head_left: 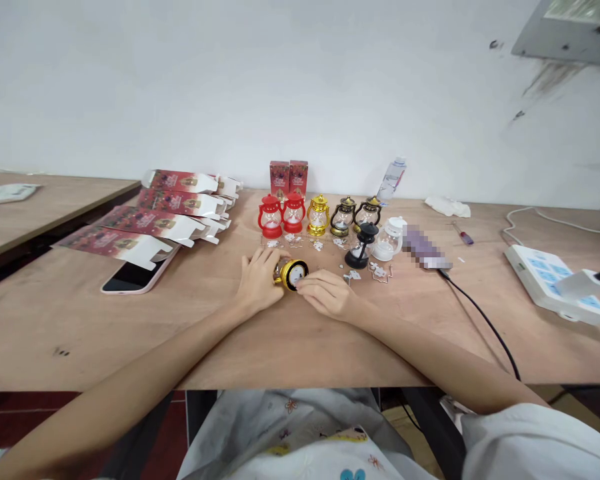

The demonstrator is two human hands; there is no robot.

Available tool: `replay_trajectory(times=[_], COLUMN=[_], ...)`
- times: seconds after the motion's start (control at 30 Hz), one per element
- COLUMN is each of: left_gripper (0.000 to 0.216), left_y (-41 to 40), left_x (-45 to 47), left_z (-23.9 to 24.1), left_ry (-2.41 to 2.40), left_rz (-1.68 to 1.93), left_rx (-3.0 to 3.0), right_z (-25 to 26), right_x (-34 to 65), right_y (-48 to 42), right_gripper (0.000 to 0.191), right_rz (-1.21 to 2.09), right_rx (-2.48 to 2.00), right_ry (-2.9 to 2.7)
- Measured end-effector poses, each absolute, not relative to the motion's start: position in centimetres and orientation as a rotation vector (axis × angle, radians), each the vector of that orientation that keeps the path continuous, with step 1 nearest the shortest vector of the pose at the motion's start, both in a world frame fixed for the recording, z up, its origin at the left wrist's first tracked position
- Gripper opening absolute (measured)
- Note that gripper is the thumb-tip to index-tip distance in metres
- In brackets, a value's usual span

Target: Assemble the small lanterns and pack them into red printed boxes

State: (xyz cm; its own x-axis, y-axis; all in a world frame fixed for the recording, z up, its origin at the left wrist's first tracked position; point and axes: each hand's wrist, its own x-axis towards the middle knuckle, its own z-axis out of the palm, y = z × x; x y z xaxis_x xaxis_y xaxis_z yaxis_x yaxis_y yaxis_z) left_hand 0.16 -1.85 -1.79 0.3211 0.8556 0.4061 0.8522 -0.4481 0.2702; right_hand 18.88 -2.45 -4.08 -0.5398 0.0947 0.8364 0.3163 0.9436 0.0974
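Note:
A gold toy lantern [286, 272] lies on its side on the table, its round base turned toward me with a white disc in the middle. My left hand [260, 280] wraps around the lantern's body. At the base's right edge, the fingertips of my right hand [327, 293] are pressed together; whether they pinch something small there I cannot make out. Behind stand two red lanterns [271, 217], an upright gold lantern [319, 216], two dark bronze lanterns [343, 217], a black lantern [363, 247] and a white lantern [389, 239]. Small white pieces [353, 275] lie in front of them.
Flattened red boxes [150, 223] overlap a phone [135, 275] on the left. Two red boxes [299, 179] stand by the wall beside a tilted clear bottle [393, 180]. On the right lie a cabled phone [425, 250], a screwdriver [463, 235] and a power strip [555, 283].

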Motion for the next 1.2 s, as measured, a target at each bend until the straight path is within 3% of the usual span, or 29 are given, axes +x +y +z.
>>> replay_trajectory(times=[0.23,1.07,1.2], left_gripper=[0.038,0.043,0.044], left_y=[-1.55,-1.64,-1.60], left_x=[0.04,0.00,-0.08], left_z=[-1.97,-1.94,-1.86], left_ry=[1.642,1.669,1.704], left_rz=[0.834,0.813,0.828], left_rx=[2.533,2.531,2.536], right_z=[-3.83,-3.97,-4.06], right_x=[18.91,19.24,18.88], right_y=[-2.45,-2.21,-2.78], right_gripper=[0.017,0.018,0.020], right_rz=[-0.424,-0.320,-0.121], right_rx=[-0.262,-0.232,-0.458], right_ry=[-2.144,-2.144,-2.002])
